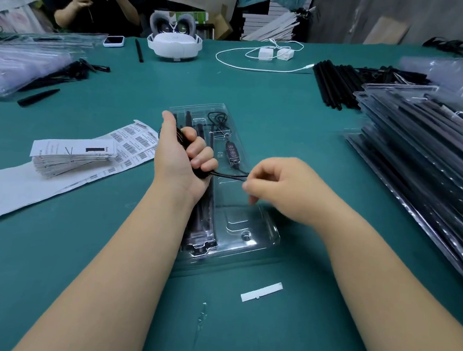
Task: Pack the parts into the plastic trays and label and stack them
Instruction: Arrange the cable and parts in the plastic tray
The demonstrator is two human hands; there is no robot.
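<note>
- While the left hand (pixel 181 155) grips a coiled bundle of black cable (pixel 226 174) in a closed fist, thumb pointing up, it hovers over the left side of the clear plastic tray (pixel 259 232).
- Right hand (pixel 279 187) curled, fingertips pinching the same cable where it runs out of the left fist; hand sits above the tray's right half.
- Tray lies lengthwise at the centre of the green table (pixel 309 142), near end towards the wearer.
- Black rods (pixel 202 217) lie in the tray's long left channel, partly hidden under the left wrist.
- Inline controller (pixel 232 151) with small buttons rests in the tray's upper right compartment; thin wire loops lie beyond it at the far end.
- Lower right compartments of the tray show only clear moulded plastic.
- Barcode label sheets (pixel 134 144) and a pile of printed cards (pixel 70 155) lie to the left of the tray, apart from it.
- White paper strip (pixel 262 291) on the table just nearer than the tray.
- Stack of filled trays (pixel 429 150) at right; loose black rods (pixel 332 83) beyond it.
- White headset (pixel 173 44), phone (pixel 113 41) and white charger cable (pixel 260 62) at the far side.
- Another person (pixel 100 1) across the table, both hands raised holding something small; cannot tell what.
</note>
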